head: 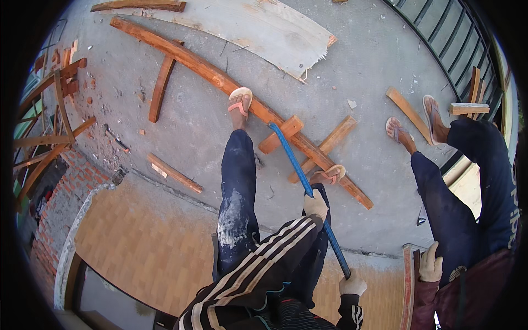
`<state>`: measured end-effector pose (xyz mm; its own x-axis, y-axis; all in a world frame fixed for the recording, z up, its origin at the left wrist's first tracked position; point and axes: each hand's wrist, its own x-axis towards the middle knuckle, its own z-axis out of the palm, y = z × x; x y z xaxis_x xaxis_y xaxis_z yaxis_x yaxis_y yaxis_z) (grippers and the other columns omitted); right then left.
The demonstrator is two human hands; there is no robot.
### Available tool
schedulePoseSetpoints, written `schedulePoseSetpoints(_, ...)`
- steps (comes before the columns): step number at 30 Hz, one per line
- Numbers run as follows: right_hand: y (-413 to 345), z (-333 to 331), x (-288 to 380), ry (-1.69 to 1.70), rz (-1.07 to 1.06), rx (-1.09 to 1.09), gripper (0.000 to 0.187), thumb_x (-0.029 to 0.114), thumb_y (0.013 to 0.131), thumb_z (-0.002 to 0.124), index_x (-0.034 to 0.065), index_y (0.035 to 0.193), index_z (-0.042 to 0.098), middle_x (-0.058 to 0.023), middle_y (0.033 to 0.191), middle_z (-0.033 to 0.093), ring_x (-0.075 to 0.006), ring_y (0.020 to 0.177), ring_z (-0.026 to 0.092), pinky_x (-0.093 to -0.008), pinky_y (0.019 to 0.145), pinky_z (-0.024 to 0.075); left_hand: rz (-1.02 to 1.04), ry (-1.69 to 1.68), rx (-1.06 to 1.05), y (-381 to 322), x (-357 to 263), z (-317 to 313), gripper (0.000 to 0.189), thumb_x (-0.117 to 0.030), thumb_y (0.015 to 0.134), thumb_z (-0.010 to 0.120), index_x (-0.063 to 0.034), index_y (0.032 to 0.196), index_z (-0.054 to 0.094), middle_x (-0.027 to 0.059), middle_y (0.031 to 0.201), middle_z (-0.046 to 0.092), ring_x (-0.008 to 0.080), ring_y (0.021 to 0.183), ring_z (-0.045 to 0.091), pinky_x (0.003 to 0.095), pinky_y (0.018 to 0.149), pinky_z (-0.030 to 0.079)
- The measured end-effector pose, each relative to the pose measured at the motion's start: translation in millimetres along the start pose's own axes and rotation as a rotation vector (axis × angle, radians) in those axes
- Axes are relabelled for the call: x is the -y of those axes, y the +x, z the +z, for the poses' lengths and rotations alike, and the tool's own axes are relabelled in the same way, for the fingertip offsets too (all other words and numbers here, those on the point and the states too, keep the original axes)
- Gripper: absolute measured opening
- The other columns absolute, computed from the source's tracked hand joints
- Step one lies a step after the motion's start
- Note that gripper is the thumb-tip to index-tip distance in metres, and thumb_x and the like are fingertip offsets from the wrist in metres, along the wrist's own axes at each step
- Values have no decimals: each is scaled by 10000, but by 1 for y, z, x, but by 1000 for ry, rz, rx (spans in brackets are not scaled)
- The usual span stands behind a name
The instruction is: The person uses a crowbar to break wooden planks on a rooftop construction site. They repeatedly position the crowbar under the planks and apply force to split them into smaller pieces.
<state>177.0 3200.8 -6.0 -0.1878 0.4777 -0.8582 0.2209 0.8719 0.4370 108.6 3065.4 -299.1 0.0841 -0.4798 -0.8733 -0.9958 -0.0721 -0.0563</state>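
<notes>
My left hand (315,204), in a pale glove, grips a blue ribbed metal pry bar (295,163) around its middle. Near the bar's lower end, my right hand (353,284), also gloved, is closed around it. The bar's bent tip touches or lies just over a long wooden beam (198,68), beside a short wood block (281,134) that crosses it. My feet, in flip-flops, are on or against the beam, either side of the block. Another wooden piece (341,133) lies crosswise at the beam, near my right foot.
A co-worker (445,198) is at the right, one gloved hand low. A splintered pale board (264,33), wood pieces (175,172) and a hammer-like tool (116,139) lie on the concrete. Metal bars (441,37) stand upper right; timber framing (45,140) and broken brickwork (68,185) are left.
</notes>
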Motion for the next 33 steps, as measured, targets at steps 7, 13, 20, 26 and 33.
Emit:
schedulePoseSetpoints(7, 30, 20, -18, 45, -62, -61, 151, 213, 795, 711, 218, 945, 705, -131, 683, 697, -376, 642, 698, -514, 605, 528, -30, 72, -80, 5, 9, 24, 585, -465, 1004, 512, 102, 1097, 625, 300, 935, 697, 433, 855, 710, 476, 740, 569)
schedulePoseSetpoints(13, 76, 44, -44, 87, -94, -37, 124, 190, 802, 716, 203, 925, 708, -141, 722, 706, -376, 682, 705, -506, 632, 539, 12, 80, -153, -1, 7, 42, 589, -459, 1000, 514, 99, 1169, 603, 293, 957, 704, 425, 863, 721, 475, 731, 584)
schedulePoseSetpoints(20, 149, 90, -67, 122, -170, -128, 173, 174, 783, 727, 201, 953, 719, -115, 715, 701, -347, 674, 708, -490, 626, 541, -45, -38, -199, 12, 17, 82, 498, -456, 990, 547, 29, 1081, 611, 244, 908, 704, 429, 892, 700, 493, 788, 535)
schedulePoseSetpoints(26, 215, 134, -86, 117, -214, -118, 187, 179, 797, 715, 216, 981, 723, -130, 752, 716, -374, 733, 712, -495, 664, 550, 2, -136, -174, 34, 43, 118, 478, -443, 1005, 555, 21, 1118, 579, 205, 871, 697, 336, 765, 710, 434, 668, 544)
schedulePoseSetpoints(33, 330, 162, -77, 111, -172, -38, 168, 167, 841, 694, 217, 998, 726, -118, 864, 737, -364, 854, 721, -492, 772, 563, 77, -482, 86, 65, 32, 135, 400, -354, 983, 610, 30, 1091, 577, 154, 898, 702, 264, 733, 697, 374, 658, 546)
